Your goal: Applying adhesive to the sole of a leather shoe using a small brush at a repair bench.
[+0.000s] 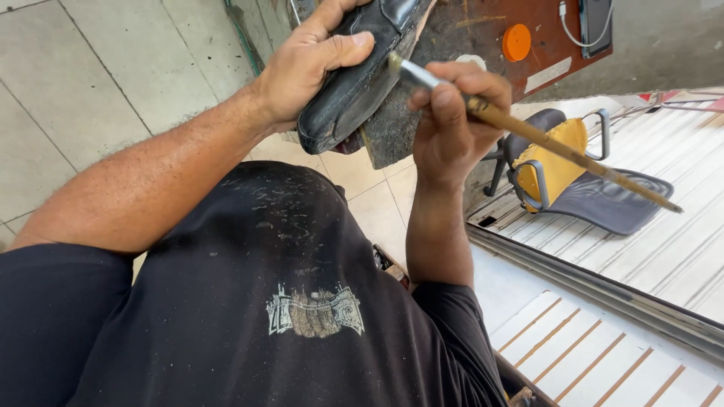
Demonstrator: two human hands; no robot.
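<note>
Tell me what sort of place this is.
Probably a shoe-repair stall or small workshop: the left hand grips a worn black shoe, the right hand holds a long brush, above a stained wooden workbench.

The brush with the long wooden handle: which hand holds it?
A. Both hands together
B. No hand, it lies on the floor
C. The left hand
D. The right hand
D. The right hand grips the brush near its metal ferrule, with the handle pointing away to the right, while the left hand holds the black shoe.
</note>
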